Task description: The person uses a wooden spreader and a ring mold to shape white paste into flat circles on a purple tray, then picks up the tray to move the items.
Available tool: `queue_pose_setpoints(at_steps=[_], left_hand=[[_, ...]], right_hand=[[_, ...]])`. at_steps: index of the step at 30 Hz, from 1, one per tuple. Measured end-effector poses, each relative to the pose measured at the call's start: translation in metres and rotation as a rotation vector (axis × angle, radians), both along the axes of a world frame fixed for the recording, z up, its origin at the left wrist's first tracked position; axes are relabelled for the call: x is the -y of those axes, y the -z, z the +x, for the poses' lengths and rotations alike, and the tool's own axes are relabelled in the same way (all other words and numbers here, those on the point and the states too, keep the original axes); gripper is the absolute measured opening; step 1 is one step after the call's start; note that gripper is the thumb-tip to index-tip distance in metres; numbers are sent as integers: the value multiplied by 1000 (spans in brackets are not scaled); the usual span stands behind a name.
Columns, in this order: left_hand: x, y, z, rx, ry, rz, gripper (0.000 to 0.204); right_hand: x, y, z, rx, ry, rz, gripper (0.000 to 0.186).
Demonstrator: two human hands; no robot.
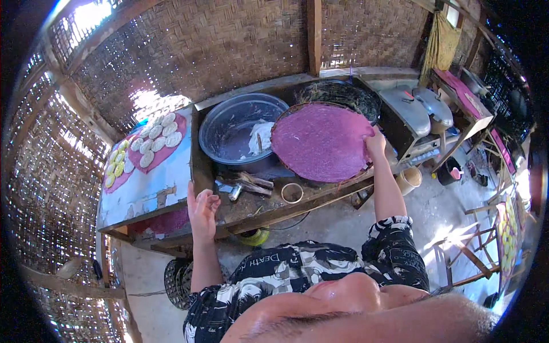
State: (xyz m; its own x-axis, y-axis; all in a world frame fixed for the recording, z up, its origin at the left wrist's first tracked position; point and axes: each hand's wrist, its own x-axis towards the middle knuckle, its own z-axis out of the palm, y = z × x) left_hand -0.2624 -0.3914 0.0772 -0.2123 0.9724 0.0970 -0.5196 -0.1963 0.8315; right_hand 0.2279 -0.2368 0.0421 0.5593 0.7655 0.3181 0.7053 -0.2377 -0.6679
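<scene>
A round flat tray covered in pink-purple cloth is tilted over the workbench, and my right hand grips its right edge. My left hand is raised in front of the bench's near edge, holding nothing, with the index finger stretched up and the other fingers loosely curled. Just left of the tray stands a large dark blue-grey basin. White dough or paste with a stick in it lies in that basin, partly hidden by the tray.
Round white and yellow pieces lie on pink cloth on the left table. Wood pieces and a small ring-shaped container sit on the bench front. Lidded metal pots stand at right. A bucket and wooden racks are on the floor.
</scene>
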Motion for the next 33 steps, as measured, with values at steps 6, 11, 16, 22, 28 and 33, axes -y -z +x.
queue_pose_setpoints(at_steps=[6,11,16,22,28,33], left_hand=[[7,15,-3,11,-58,-36,64],[16,15,-2,-10,-81,-60,64],[14,26,-7,-77,-124,-187,61],[0,71,-19,-184,-42,-477,54],[-23,105,-27,-488,59,-572,53],[-79,171,-29,-1188,54,-581,62]], right_hand=[[-21,12,4,39,-5,64,47],[-23,7,-1,35,8,13,49],[47,-41,-98,480,-204,590,30],[99,118,-207,399,-1083,-325,29],[74,192,-206,599,-937,-562,41],[85,150,-200,342,-987,-429,26]])
